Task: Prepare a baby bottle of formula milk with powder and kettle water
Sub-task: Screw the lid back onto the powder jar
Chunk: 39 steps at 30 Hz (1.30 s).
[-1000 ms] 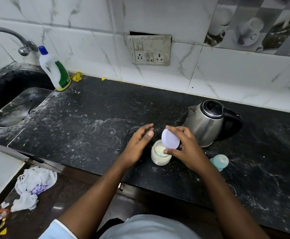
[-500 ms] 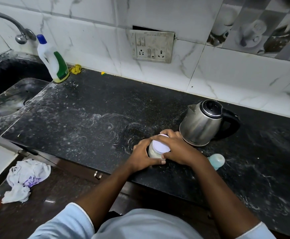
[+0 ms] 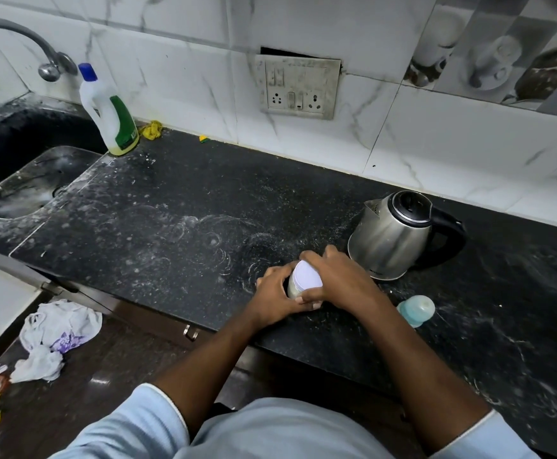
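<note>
Lid (image 3: 307,275) now atop jar (image 3: 293,290), dusty countertop (image 3: 187,207)

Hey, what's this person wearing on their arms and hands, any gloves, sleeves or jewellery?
The left hand and right hand are bare: no gloves, rings or watch show. Forearms are bare too. The left sleeve and right sleeve are light blue with a thin white edge, ending near the elbows.
</note>
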{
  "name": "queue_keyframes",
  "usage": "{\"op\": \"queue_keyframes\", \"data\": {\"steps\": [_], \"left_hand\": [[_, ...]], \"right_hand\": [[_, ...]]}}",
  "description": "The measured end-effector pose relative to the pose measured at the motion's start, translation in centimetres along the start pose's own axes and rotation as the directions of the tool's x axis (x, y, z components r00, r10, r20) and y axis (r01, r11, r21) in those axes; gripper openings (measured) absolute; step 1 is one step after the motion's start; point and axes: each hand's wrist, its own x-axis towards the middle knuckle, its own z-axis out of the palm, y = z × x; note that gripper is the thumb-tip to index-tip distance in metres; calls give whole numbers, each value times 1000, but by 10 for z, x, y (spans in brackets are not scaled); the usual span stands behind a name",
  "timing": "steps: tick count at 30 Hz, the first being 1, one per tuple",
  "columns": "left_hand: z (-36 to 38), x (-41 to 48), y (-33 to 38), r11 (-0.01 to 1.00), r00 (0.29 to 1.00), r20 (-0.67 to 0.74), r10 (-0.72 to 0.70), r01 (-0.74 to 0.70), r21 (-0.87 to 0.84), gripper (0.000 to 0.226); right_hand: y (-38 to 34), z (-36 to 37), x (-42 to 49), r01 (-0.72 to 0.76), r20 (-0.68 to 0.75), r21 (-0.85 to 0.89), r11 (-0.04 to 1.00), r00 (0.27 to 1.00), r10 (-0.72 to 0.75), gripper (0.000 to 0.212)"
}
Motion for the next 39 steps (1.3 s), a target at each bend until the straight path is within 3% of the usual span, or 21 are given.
{"op": "queue_keyframes", "data": {"steps": [3,7,11,14,16,19,28,33,36,39], "left_hand": [[-1,-1,2,1000,1000,2,-17,17,-3,101],[-2,-3,3,1000,1000,4,-7,7,-23,98],[-2,-4,6,1000,1000,1,-20,20,-23,92],[-2,-3,6,999,999,0,-34,34,-15,94],[-2,-2,4,999,999,2,-32,32,-15,96],[-1,0,1,1000,999,28,-20,20,5,100],[-3,-3,7,1000,1000,6,-11,11,-18,95],[-3,-5,9,1000,1000,3,-2,2,3,92],[-4,-5,11,1000,1000,8,-8,8,-9,90],[-3,-3,9,1000,1000,23,-6,6,-1,97]], "right_hand": [[-11,-1,-1,-91,-16,-117,989,996,90,90],[-12,-7,-8,-195,0,-97,976,981,196,85],[-5,-22,-20,-205,-13,-89,975,979,204,74],[-3,-21,-21,-99,-114,23,995,988,101,47],[-2,-16,-19,34,-31,137,990,999,-30,61],[-2,-6,-15,47,121,234,971,990,-77,91],[-5,-1,-7,-150,-50,-87,985,988,146,82],[7,-9,-16,-150,-85,-29,988,986,147,64],[11,0,-15,18,-158,127,992,987,2,54],[12,10,-10,87,3,242,966,996,-91,91]]}}
